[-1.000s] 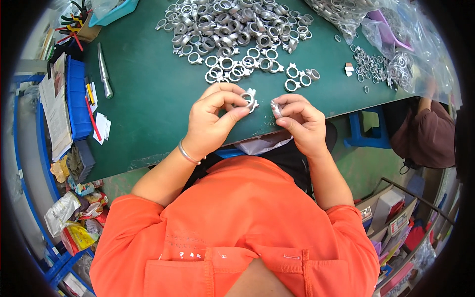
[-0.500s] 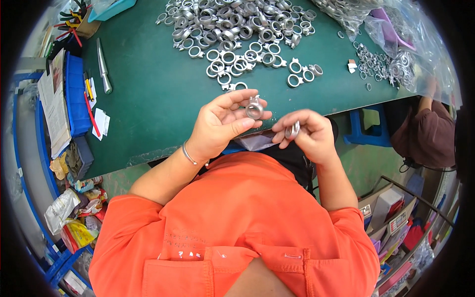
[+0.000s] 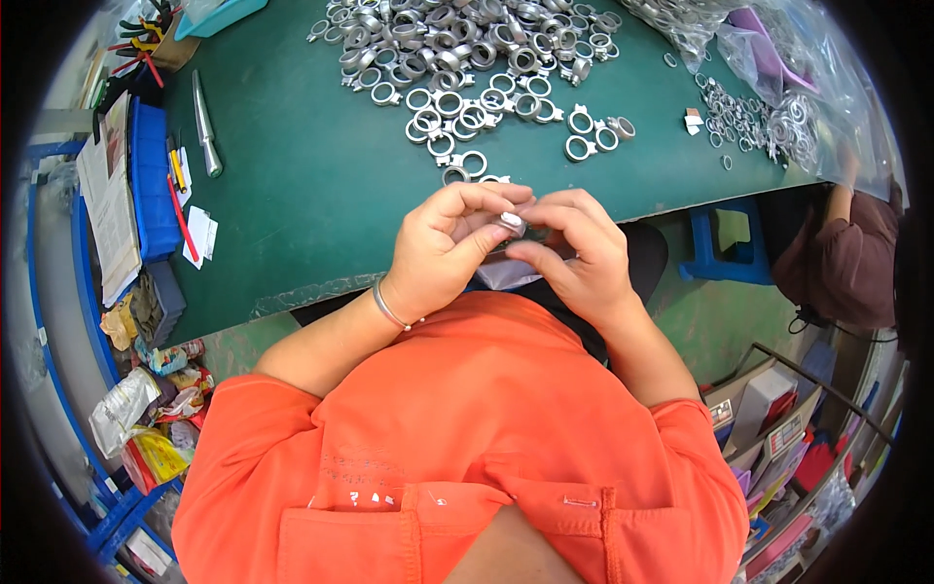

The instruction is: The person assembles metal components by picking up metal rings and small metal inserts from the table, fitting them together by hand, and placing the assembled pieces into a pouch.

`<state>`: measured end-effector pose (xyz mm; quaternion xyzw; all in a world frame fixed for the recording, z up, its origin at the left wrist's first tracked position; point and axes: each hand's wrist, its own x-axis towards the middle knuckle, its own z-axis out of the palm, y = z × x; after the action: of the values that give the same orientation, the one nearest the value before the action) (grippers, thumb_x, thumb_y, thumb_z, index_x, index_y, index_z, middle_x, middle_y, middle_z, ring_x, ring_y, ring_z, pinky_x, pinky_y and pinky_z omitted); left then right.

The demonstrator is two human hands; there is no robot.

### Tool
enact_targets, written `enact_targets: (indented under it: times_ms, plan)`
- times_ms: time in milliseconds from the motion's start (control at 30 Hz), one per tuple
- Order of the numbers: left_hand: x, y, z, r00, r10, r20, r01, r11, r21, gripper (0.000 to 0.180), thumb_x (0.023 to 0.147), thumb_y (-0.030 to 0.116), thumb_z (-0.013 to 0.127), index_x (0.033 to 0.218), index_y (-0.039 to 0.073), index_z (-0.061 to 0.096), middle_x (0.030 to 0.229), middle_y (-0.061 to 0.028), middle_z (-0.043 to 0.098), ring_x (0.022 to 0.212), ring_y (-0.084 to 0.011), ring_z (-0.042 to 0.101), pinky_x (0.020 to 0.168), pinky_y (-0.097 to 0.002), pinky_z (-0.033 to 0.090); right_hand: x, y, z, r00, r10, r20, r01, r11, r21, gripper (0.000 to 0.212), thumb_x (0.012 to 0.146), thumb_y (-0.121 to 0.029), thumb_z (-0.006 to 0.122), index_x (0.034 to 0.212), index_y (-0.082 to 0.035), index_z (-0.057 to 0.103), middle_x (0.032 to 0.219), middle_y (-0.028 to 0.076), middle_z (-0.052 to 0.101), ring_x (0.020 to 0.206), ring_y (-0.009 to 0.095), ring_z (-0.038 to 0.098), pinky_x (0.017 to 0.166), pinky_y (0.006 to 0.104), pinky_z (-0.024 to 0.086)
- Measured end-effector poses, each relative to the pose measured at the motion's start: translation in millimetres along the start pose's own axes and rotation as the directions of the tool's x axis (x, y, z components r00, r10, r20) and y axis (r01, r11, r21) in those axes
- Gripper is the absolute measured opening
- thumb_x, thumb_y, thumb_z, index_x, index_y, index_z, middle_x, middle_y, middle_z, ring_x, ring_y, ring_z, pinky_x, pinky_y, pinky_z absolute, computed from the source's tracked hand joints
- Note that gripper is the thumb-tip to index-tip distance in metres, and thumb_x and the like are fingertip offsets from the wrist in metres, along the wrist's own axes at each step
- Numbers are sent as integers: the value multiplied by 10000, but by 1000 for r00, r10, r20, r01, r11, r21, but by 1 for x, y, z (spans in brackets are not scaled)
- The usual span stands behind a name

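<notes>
Both hands meet just over the table's near edge, around a small silver metal ring (image 3: 511, 223) with a lug. My left hand (image 3: 438, 238), a bangle on its wrist, is closed on this ring, its lug turned upward. From the other side, my right hand (image 3: 582, 251) pinches with thumb and fingertips at the same spot. Its fingers hide most of what they hold, so I cannot tell whether a second ring is against the first. Past my fingertips lie loose metal rings (image 3: 473, 163) of the same kind, spreading from a large heap (image 3: 457, 49).
Smaller thin rings (image 3: 744, 122) lie at the right beside clear plastic bags (image 3: 846, 107). A tapered metal rod (image 3: 205, 127) and a blue bin (image 3: 151, 185) with pens are at the left. Another person's sleeve (image 3: 856, 263) and a blue stool (image 3: 725, 248) are at the right.
My right hand has moved left and up with its ring to meet my left hand. The left hand has turned its ring so the lug faces up.
</notes>
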<state>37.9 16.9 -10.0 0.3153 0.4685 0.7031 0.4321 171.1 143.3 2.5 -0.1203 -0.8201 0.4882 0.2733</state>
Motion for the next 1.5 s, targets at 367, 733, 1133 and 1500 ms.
enact_targets:
  times_ms: [367,733,1133,1500]
  plan:
    - [7,19,-23,988,151,-3,-123,814,568,200,824,-60,656,1011,-2,618,1092,-98,598,964,-170,598,811,-289,515,-21,11,-28,974,-148,170,174,974,-147,266,691,101,624,928,-18,647,930,129,654,817,291,647,692,344,537]
    - [35,2,-8,918,295,266,-344,252,905,306,644,22,773,907,33,618,988,-121,573,898,-307,555,789,-384,464,25,35,-28,994,-28,-102,-46,754,-655,183,783,-79,698,948,-30,635,921,125,575,843,329,564,715,411,482]
    - [29,13,-12,916,348,199,-304,280,911,162,707,-19,738,835,5,642,1046,-112,582,876,-232,587,777,-336,475,1,32,-25,964,245,103,-240,635,734,190,799,123,651,952,39,577,1134,175,589,988,179,607,876,322,527]
    - [4,11,-1,939,-342,-43,323,917,-234,200,922,72,604,1098,-19,578,996,-144,674,798,-176,677,742,-302,578,-10,7,-39,862,363,354,-506,562,655,220,900,71,503,1106,49,576,988,156,672,856,224,698,730,304,581]
